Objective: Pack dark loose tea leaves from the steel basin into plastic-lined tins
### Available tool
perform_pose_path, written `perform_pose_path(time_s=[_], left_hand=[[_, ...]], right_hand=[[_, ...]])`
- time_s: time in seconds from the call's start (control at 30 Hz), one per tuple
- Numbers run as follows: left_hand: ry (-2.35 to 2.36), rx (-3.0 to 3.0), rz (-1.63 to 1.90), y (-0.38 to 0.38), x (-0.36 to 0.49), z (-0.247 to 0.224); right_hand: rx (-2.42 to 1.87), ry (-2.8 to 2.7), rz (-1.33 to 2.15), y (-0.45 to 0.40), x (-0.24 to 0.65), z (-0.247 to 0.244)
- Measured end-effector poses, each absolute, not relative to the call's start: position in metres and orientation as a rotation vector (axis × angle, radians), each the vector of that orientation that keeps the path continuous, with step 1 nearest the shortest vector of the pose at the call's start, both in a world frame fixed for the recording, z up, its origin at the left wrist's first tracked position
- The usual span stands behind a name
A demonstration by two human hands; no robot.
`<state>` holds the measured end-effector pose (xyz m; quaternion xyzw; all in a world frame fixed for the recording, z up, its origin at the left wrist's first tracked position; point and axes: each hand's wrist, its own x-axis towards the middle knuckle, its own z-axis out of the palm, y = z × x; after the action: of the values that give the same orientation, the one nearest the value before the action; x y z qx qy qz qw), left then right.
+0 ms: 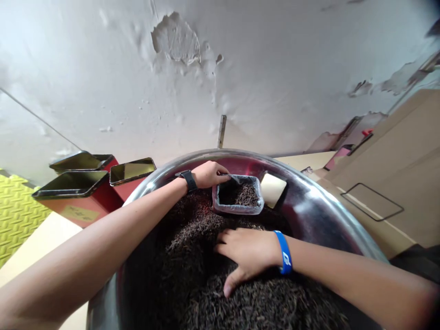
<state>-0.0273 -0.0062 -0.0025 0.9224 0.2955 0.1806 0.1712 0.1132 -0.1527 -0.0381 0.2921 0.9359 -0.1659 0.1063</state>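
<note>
A large round steel tub [343, 222] is partly filled with loose dark dried leaves [206, 293] that look like tea. Near its far wall stands a small clear plastic container [237, 210] with some of the same leaves inside. My left hand [210, 175], a black watch on the wrist, is closed on the container's upper left rim, where thin clear plastic shows. Closer to me, my right hand [245, 250], with a blue wristband [284, 254], lies palm down on the leaves. Its thumb is spread away from the fingers, and the fingertips partly sink from sight.
A cream-coloured block-like piece [272, 189] leans beside the container inside the tub. Several red tins [91, 201] with open tops stand at the left. Cardboard [395, 160] rises on the right, and a peeling wall [103, 68] closes off the back. Yellow floor matting [17, 211] shows far left.
</note>
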Motion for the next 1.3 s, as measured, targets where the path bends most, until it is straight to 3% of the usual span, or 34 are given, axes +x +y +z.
perform_pose_path(time_s=[0.2,0.37,0.57,0.8,0.93,1.3], left_hand=[[0.854,2.616,0.497,-0.008,-0.026,-0.001],[0.857,2.618,0.486,-0.009,-0.025,0.001],[0.824,2.624,0.504,-0.005,-0.025,-0.001],[0.908,2.591,0.545,-0.002,-0.024,-0.007],[0.89,2.608,0.541,-0.01,-0.023,-0.004],[0.859,2.631,0.535,-0.011,-0.024,-0.004]], right_hand=[[0.776,2.619,-0.497,-0.164,0.107,-0.031],[0.748,2.867,-0.355,-0.16,0.109,-0.012],[1.406,3.141,-0.008,-0.11,0.13,0.015],[1.742,3.102,0.168,-0.106,0.152,0.015],[1.651,2.857,0.113,-0.107,0.154,0.002],[1.532,2.96,0.029,-0.106,0.149,-0.002]])
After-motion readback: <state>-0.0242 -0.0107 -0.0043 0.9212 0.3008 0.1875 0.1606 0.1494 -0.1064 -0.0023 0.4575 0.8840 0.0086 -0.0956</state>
